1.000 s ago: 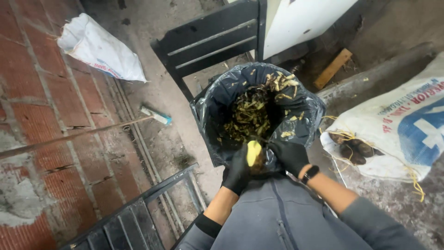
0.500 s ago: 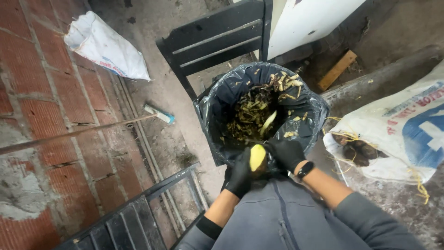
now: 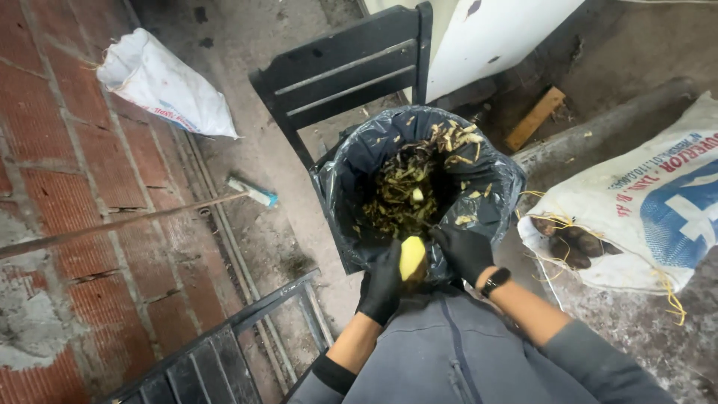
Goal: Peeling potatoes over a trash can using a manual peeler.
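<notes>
Both hands are wearing black gloves and meeting over the near rim of the bin (image 3: 340,202). The left hand (image 3: 381,288) is gripping a yellow peeled potato (image 3: 412,258) from below, holding it upright just above the bin's edge. The right hand (image 3: 465,251) is pressing against the potato's right side, fingers curled; whether it is holding a tool I cannot tell. A dark watch (image 3: 495,281) is sitting on the right wrist.

The bin, lined with a black bag, is holding a heap of peelings (image 3: 407,187). Right behind it a black chair (image 3: 351,71) is standing, its back slats facing us. To the right a white sack (image 3: 643,209) is lying open, with brown potatoes (image 3: 572,243) showing at its mouth. Another white sack (image 3: 161,82) is lying on the brick floor at far left, and a brush (image 3: 253,191) on a long handle is lying between it and the bin. A second black chair (image 3: 224,352) is crowding the person's left knee.
</notes>
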